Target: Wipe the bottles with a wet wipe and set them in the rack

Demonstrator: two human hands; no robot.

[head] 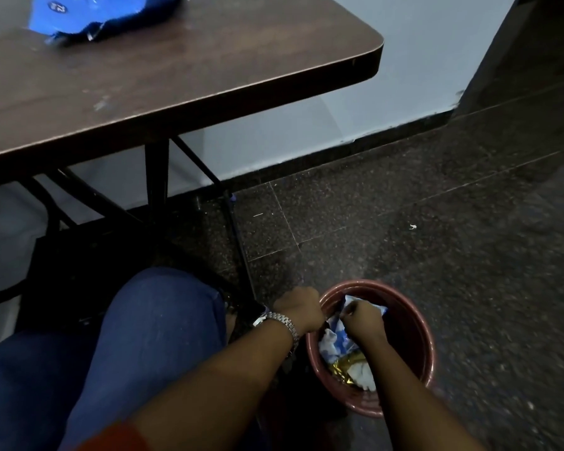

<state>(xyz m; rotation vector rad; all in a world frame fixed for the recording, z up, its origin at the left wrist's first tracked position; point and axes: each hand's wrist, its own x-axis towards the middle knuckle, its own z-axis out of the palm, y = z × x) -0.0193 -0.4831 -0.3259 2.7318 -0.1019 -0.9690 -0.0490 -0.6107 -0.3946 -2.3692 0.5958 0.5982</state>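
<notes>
**Both hands down at the floor bin**

Dark speckled floor (437,239) meets a pale wall (306,125); nearest, a knee in blue jeans (150,320) lies left of the grip; the right hand (362,317), fingers curled tight, pinches a crumpled blue-and-white wrapper (337,332) hanging from the grip down into the red bin (417,320), its long axis unclear; the left hand (298,307), wearing a wristwatch (280,323), curls just left of the grip at the rim, its hold hidden; far beyond, up-left, a blue pack (95,17) lies on the table (209,92).

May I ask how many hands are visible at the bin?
2: the left hand at the red bin's rim; the right hand over it, pinching a blue-white wrapper.
</notes>
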